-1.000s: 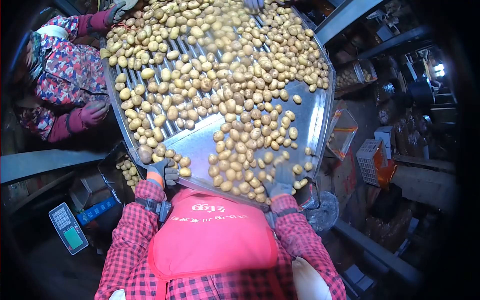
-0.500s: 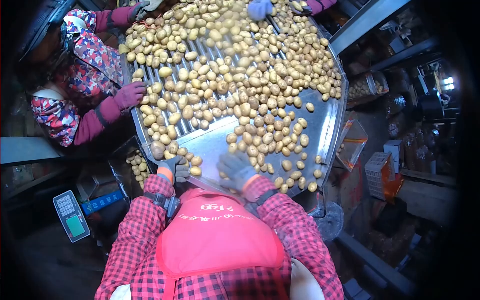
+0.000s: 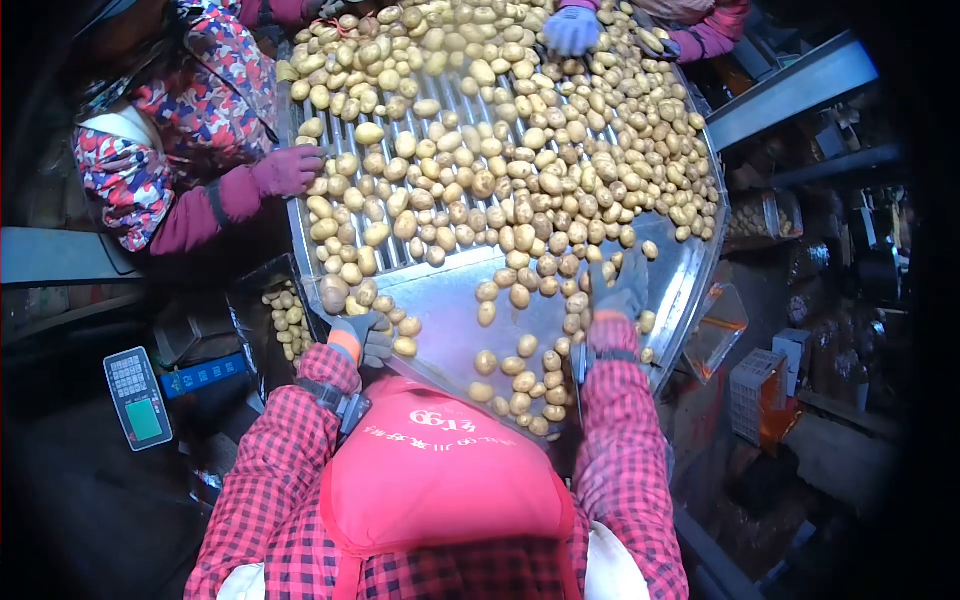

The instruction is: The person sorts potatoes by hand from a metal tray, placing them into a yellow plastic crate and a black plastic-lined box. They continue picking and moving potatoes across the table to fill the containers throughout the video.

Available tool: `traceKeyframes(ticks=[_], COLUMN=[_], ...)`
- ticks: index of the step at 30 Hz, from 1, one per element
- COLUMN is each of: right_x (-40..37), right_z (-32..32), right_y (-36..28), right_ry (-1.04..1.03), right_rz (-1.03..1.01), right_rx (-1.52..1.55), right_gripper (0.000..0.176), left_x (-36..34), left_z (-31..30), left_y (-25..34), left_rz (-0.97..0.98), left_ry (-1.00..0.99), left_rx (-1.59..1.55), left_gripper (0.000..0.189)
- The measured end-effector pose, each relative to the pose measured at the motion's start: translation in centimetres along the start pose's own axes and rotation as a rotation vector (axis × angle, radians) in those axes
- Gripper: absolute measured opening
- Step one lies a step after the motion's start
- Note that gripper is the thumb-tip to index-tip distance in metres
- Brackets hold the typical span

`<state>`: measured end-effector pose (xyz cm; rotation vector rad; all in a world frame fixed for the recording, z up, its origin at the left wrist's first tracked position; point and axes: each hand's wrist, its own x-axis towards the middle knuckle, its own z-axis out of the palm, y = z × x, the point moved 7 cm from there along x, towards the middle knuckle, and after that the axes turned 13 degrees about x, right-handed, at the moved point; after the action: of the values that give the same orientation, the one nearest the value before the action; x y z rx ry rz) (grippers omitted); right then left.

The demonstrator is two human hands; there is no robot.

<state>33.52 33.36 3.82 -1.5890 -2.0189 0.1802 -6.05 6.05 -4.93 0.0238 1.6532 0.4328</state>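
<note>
Many potatoes (image 3: pixel 590 185) lie on a metal sorting table, over its slatted section and its smooth metal plate (image 3: pixel 445 290). My left hand (image 3: pixel 362 338), in a grey glove, rests at the near left rim beside a few potatoes, its fingers apart and bent slightly downward; it holds nothing I can see. Stretched forward on the right side of the plate, my right hand (image 3: pixel 620 288) in a grey glove lies with fingers extended against potatoes. A small group of potatoes (image 3: pixel 525 385) sits at the near edge, left of my right forearm.
A co-worker's gloved hand (image 3: pixel 288 171) touches the left rim. Another person's blue-gloved hand (image 3: pixel 572 31) is among the potatoes at the far side. A scale display (image 3: pixel 139 398) stands at lower left. A metal beam (image 3: pixel 795 90) and a crate (image 3: pixel 757 383) are at right.
My right hand has moved forward and right across the plate. Potatoes there have shifted, some now nearer the front edge. My left hand stays by the rim; the view has shifted slightly.
</note>
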Motion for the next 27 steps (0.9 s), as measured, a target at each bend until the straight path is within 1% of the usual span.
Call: traceKeyframes(ticks=[1,3,5,6,7,9,12,13,14,15,17,19,22,23,26,27], right_x=[1.2,1.1,-0.3,-1.7,-3.8,-6.2,-8.1,-6.6,-5.3,-3.6,1.0,4.3,4.4,3.5,0.2,-1.2], right_z=[1.5,4.0,5.9,6.1,5.9,2.8,2.7,1.4,2.4,3.3,3.0,6.2,8.4,8.3,9.6,8.6], right_y=[-0.4,-1.5,-2.2,-2.2,-2.2,-4.6,-7.1,-9.5,-10.4,-11.3,-14.4,-14.6,-13.7,-12.9,-10.1,-9.8], right_ry=[-0.002,-0.057,-0.150,-0.224,-0.295,-0.357,-0.498,-0.268,-0.348,-0.428,-0.085,-0.186,-0.249,-0.189,-0.513,-0.536], right_rz=[0.047,0.099,0.099,0.068,0.027,-0.169,-0.285,-0.423,-0.385,-0.344,-0.413,-0.276,-0.335,-0.368,-0.377,-0.412], right_rx=[-0.081,-0.048,0.164,0.204,0.247,0.157,0.339,0.455,0.400,0.344,0.268,0.196,0.262,0.301,0.358,0.312], right_gripper=[0.037,0.039,0.040,0.046,0.053,0.040,0.028,0.022,0.026,0.030,0.041,0.048,0.046,0.044,0.043,0.041], left_x=[-0.4,-0.7,-0.5,-0.2,-0.8,-0.5,-0.9,-1.1,-1.0,-0.9,-0.7,-1.0,-1.1,-0.3,0.1,-0.3], left_z=[0.1,0.2,-0.2,0.1,0.2,0.3,0.3,0.3,0.4,0.2,0.1,0.1,0.3,0.0,-0.1,-0.1], left_y=[0.2,0.3,-0.1,0.0,0.5,0.4,0.5,0.6,0.6,0.4,0.3,0.7,0.2,-0.2,-0.5,-0.3], left_rz=[-0.004,-0.031,-0.019,-0.010,0.012,-0.014,-0.040,-0.044,-0.040,-0.039,-0.041,-0.033,-0.048,-0.061,-0.064,-0.065], left_ry=[0.001,-0.013,-0.009,-0.014,0.046,0.052,0.043,0.043,0.043,0.084,0.066,0.062,0.049,0.026,0.006,0.017], left_rx=[-0.001,-0.014,-0.041,-0.062,-0.045,-0.047,-0.060,-0.051,-0.039,-0.023,-0.038,-0.049,-0.066,-0.073,-0.049,-0.019], left_gripper=[0.024,0.024,0.026,0.027,0.028,0.028,0.029,0.029,0.030,0.031,0.031,0.031,0.032,0.032,0.032,0.032])
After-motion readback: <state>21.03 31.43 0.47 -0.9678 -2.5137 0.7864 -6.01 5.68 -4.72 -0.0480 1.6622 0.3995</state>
